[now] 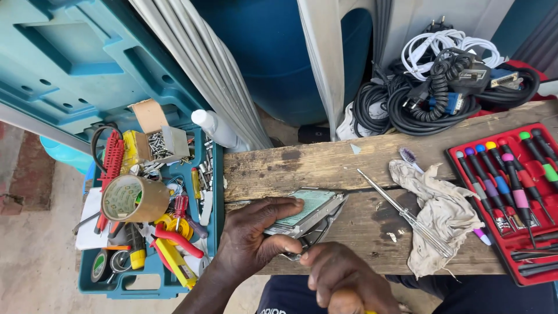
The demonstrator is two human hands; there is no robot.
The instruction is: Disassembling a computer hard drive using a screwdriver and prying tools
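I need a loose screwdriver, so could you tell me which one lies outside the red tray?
The long clear-handled screwdriver lies loose across the wooden bench and rag; the coloured ones sit in the red tray.

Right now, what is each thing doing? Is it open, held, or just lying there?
hard drive: tilted on the plank, gripped by the left hand
right hand: curled, contents hidden
screwdriver: lying loose on the plank
rag: crumpled
red screwdriver tray: open
blue toolbox: open, cluttered

Bright even daylight, soft shadows, sharp focus, slight edge distortion
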